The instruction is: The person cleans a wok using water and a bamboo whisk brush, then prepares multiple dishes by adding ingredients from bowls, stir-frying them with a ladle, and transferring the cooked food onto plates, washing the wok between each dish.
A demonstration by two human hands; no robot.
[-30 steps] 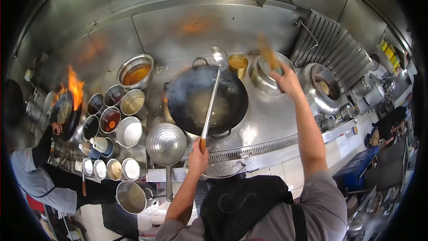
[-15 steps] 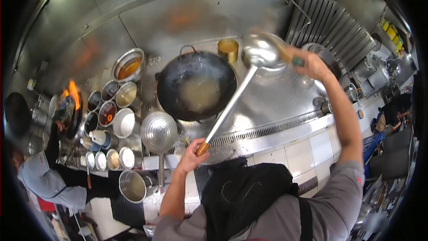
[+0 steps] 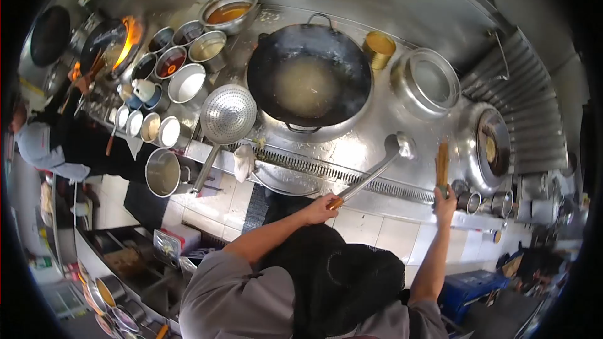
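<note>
My left hand (image 3: 321,208) is closed around the wooden end of a long-handled ladle (image 3: 370,177). Its metal bowl points away to the right, low over the steel counter. Further right, my right hand (image 3: 445,204) grips a bamboo wok brush (image 3: 443,166) upright by its green-bound lower end. The brush and ladle are apart. Ahead of my left hand, a black wok (image 3: 308,78) holds cloudy liquid at its bottom. Left of the wok rests a perforated strainer (image 3: 228,115), its handle reaching over the counter's front edge.
Several seasoning containers (image 3: 188,81) stand left of the wok. A brass-colored can (image 3: 379,49) and a steel pot (image 3: 433,81) stand behind to the right. A slotted drain (image 3: 289,161) runs along the front. At far left, a co-worker (image 3: 50,147) handles a flaming wok (image 3: 113,47).
Both hands have come down and to the right. The ladle bowl and brush were together above the pot; now they are separated, lower over the counter. The view has shifted too.
</note>
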